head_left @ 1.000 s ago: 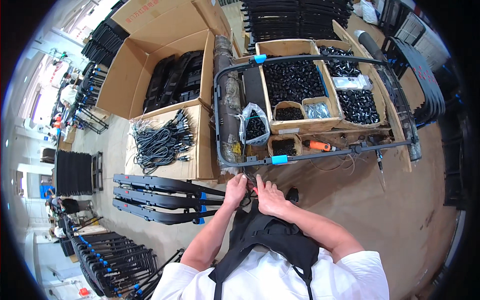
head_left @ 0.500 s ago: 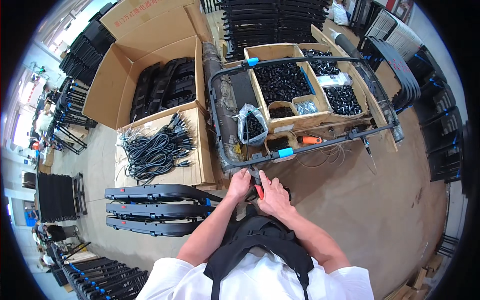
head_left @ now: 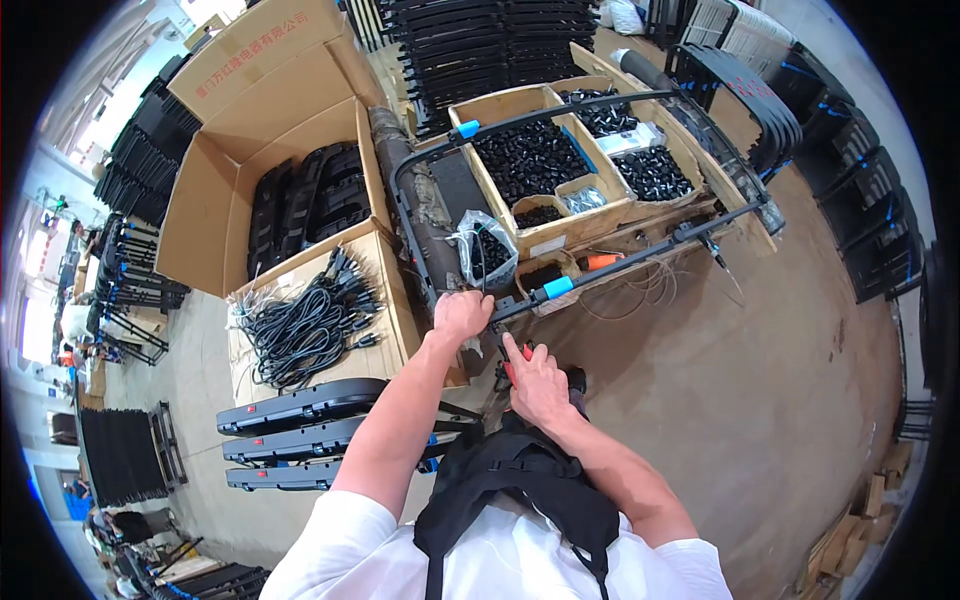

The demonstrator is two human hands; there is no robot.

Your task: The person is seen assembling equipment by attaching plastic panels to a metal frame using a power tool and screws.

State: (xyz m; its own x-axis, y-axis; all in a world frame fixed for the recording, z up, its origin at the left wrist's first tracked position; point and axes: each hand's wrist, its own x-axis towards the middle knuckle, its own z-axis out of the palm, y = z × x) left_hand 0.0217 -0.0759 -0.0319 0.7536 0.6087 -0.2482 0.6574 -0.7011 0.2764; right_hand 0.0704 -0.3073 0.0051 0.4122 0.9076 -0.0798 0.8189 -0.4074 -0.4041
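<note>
A black tubular frame (head_left: 684, 234) with blue sleeves lies across the workbench, over the wooden parts bins. My left hand (head_left: 464, 314) is closed over its near left corner, fingers curled round the tube. Just below that corner, my right hand (head_left: 541, 387) grips pliers with red handles (head_left: 511, 372). Their jaws point up toward the tube, but the tips are hard to make out. Close to my left hand stands a clear plastic bag (head_left: 487, 250) of small black parts.
Wooden bins (head_left: 533, 241) hold black fittings, and an orange-handled tool (head_left: 602, 261) lies beside them. On the left are coiled black cables (head_left: 307, 325) on cardboard, an open carton (head_left: 205, 200) of black parts, and stacked black panels (head_left: 305, 402).
My left hand has moved up and left from beside the pliers onto the frame's corner. My right hand has lowered slightly with the pliers. The whole view has turned a little.
</note>
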